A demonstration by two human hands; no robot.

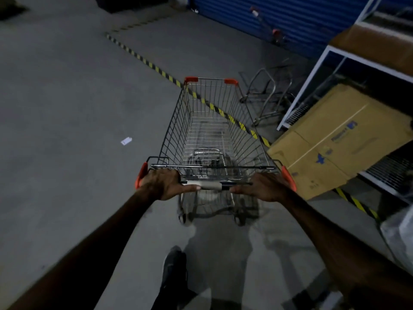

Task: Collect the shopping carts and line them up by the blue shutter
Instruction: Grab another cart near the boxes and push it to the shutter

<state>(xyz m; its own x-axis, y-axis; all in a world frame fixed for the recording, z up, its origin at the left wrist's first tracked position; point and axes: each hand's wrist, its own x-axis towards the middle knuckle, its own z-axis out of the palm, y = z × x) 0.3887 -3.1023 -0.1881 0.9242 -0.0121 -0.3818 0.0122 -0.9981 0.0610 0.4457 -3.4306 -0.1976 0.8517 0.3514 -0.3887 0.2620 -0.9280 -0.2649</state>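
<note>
A wire shopping cart (211, 130) with orange corner caps stands in front of me, its basket holding nothing. My left hand (165, 183) grips the left end of its handle bar, thumb lying along the bar. My right hand (262, 186) grips the right end. The blue shutter (290, 16) runs along the far wall at the upper right. Another cart (267, 25) with red handle ends stands against it, dim and partly hidden. A bare metal cart frame (266, 95) sits on the floor just right of my cart's front.
A yellow-black hazard stripe (143, 59) crosses the grey floor diagonally under the cart. A white rack (312, 70) with a large tilted cardboard box (335, 139) crowds the right side. A small white scrap (126, 140) lies on the wide floor to the left. My foot (174, 265) is below.
</note>
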